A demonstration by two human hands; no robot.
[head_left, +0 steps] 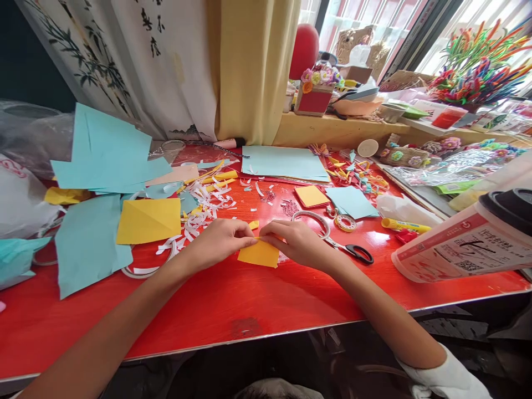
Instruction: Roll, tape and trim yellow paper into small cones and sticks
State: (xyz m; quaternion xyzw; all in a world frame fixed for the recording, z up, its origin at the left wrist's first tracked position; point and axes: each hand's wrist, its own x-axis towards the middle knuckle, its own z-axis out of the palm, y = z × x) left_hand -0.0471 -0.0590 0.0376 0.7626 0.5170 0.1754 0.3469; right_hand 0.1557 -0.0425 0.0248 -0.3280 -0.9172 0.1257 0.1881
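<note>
Red surface [187, 316], and a small yellow paper [260, 255] lies on it right between both hands, neither one nearer. Left hand [226, 238] and right hand [293, 241] each have a closed pinch grip on its far edge, sheet hanging toward the person.

Cup [453, 244]: black lid, on red table [187, 321]
Box [315, 101]: flower-topped, near yellow curtain [253, 66]
White cloth [178, 94]: bamboo print
Fuzzy stems [477, 75]: multicoloured, near window [380, 16]
</note>
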